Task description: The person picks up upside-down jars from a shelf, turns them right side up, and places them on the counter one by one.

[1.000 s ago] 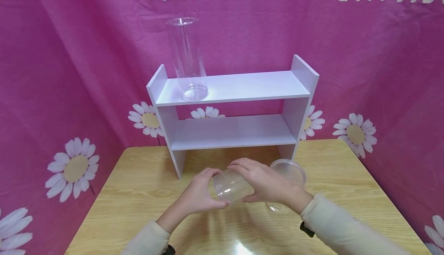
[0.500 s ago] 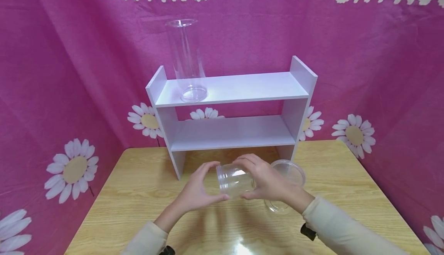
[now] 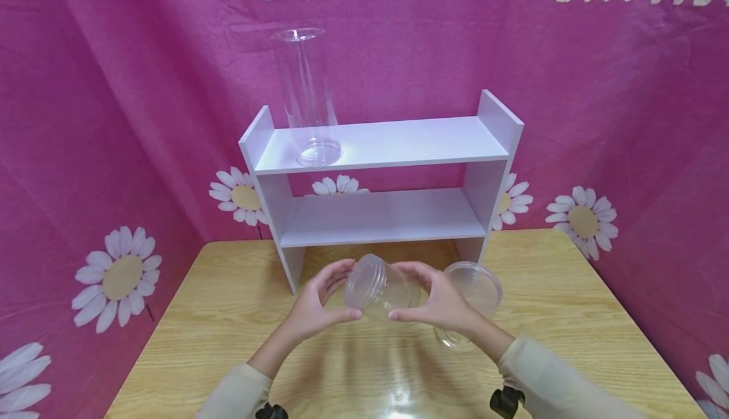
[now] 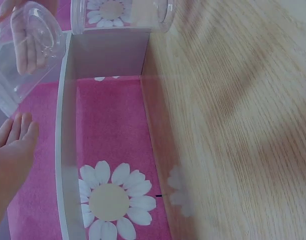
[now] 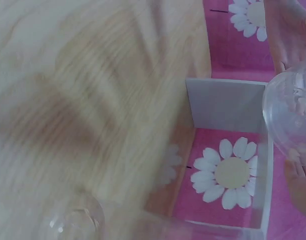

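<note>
In the head view, a short clear plastic jar is held tilted above the table, its frosted round end turned left. My right hand grips its other end between thumb and fingers. The left hand is spread around the frosted end, thumb and fingers apart. In the left wrist view, that hand's fingers are straight, close to the jar's edge; whether they touch it I cannot tell. Behind the right hand, a larger clear container stands on the table, partly hidden by the wrist.
A white two-tier shelf stands at the back of the wooden table. On its upper board, at the left, is a tall clear cylinder. Pink flowered cloth hangs behind and at both sides.
The jar has turned so that its frosted end faces more toward the head camera. My left fingers have shifted around that end, while the right hand keeps its hold. Shelf and containers stay put.
</note>
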{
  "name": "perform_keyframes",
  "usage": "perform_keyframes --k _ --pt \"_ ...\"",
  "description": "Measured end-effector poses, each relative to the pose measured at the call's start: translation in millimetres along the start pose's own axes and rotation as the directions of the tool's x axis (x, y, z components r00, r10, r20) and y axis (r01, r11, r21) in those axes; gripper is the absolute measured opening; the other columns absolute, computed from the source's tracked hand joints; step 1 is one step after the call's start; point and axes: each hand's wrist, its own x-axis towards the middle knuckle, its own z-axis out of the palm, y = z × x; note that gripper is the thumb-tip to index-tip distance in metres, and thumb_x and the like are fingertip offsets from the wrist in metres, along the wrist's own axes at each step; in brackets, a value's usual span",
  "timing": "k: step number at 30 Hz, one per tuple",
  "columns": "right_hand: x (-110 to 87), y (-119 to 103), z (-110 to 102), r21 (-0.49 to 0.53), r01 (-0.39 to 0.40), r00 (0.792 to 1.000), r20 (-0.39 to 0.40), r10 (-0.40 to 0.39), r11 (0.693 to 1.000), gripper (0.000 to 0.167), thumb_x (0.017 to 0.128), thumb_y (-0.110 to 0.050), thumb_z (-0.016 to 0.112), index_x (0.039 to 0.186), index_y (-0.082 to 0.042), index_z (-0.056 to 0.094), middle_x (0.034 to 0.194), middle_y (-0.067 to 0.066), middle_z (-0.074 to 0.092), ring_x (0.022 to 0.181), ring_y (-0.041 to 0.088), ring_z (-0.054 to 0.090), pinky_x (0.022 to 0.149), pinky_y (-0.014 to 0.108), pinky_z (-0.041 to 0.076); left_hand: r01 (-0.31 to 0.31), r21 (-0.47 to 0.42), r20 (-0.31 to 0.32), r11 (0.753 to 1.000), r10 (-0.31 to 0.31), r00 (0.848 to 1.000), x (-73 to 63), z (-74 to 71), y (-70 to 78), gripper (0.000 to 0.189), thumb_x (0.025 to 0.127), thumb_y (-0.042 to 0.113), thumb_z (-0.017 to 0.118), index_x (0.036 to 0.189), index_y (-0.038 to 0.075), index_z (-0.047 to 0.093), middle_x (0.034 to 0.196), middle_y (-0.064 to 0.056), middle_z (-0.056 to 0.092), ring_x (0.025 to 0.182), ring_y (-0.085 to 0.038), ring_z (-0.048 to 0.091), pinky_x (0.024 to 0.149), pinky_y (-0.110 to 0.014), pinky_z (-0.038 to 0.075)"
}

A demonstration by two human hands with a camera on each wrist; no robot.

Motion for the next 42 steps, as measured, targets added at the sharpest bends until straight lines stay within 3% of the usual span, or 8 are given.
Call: perform_keyframes --k 3,10,17,20,28,35,42 --pt "-1.6 2.8 1.1 0.052 -0.026 0.999 0.034 0.024 0.998 0.069 0.07 -0.021 0.085 0.131 -0.008 0.054 0.13 0.011 0.061 0.121 0.03 0.057 0.106 0.035 0.045 0.023 -0.006 0.001 1.0 -0.023 1.0 0.1 0.7 1.6 0.075 0.073 0.004 0.081 0.136 -0.01 0.041 0.138 -0.031 0.047 0.12 0.007 0.049 0.107 -0.013 0.04" --pt "-4.2 4.7 2.4 0.076 -0.001 0.997 0.079 -0.005 0.997 0.071 0.071 -0.02 0.085 0.132 -0.005 0.052 0.131 0.013 0.06 0.123 0.032 0.056 0.107 0.029 0.044 0.047 0.018 -0.023 0.999 -0.047 0.999 -1.0 1.0 2.4 0.074 0.069 0.003 0.083 0.133 -0.006 0.047 0.133 -0.027 0.053 0.116 0.006 0.052 0.104 -0.012 0.043" --pt "-3.8 4.9 2.2 0.052 0.02 0.994 0.108 -0.025 0.998 0.076 0.07 -0.021 0.086 0.134 -0.006 0.05 0.134 0.012 0.058 0.123 0.031 0.056 0.108 0.047 0.044 0.052 0.065 -0.037 0.997 -0.05 0.998 -1.7 1.2 1.9 0.072 0.069 0.005 0.084 0.131 -0.004 0.05 0.129 -0.024 0.057 0.114 0.003 0.054 0.102 -0.016 0.046" --pt "-3.2 4.5 2.3 0.041 0.028 0.992 0.123 -0.033 0.999 0.078 0.069 -0.023 0.086 0.136 -0.008 0.049 0.135 0.01 0.057 0.124 0.03 0.055 0.109 0.049 0.043 0.061 0.112 -0.046 0.992 -0.056 0.997 -2.1 1.7 2.6 0.071 0.067 0.005 0.085 0.13 -0.002 0.052 0.127 -0.021 0.059 0.115 -0.003 0.056 0.103 -0.019 0.047" --pt "-2.4 2.8 5.0 -0.043 0.052 0.989 0.141 -0.046 0.998 0.082 0.065 -0.03 0.088 0.134 -0.008 0.05 0.132 0.007 0.059 0.12 0.026 0.059 0.107 0.046 0.045 0.056 0.311 -0.044 0.949 -0.045 0.998 -3.1 5.2 5.6 0.073 0.064 0.019 0.09 0.127 0.007 0.056 0.121 -0.009 0.063 0.114 -0.023 0.06 0.103 -0.031 0.05" --pt "-4.9 8.9 13.2 -0.113 0.115 0.988 0.117 -0.102 0.987 0.08 0.064 -0.032 0.089 0.13 -0.005 0.054 0.124 0.008 0.062 0.112 0.026 0.063 0.101 0.039 0.051 0.023 0.437 -0.004 0.899 -0.023 1.0 -3.7 9.7 4.9 0.075 0.06 0.026 0.091 0.125 0.009 0.057 0.12 -0.005 0.064 0.112 -0.023 0.062 0.099 -0.042 0.052" --pt "-11.3 18.8 23.8 -0.099 0.072 0.992 0.11 -0.061 0.992 0.077 0.065 -0.028 0.089 0.126 0.002 0.054 0.121 0.014 0.063 0.111 0.031 0.062 0.099 0.037 0.052 0.042 0.487 0.035 0.873 -0.068 0.997 -9.7 13.8 -1.6 0.078 0.061 0.03 0.09 0.127 0.007 0.056 0.121 -0.005 0.062 0.112 -0.023 0.061 0.099 -0.04 0.052"
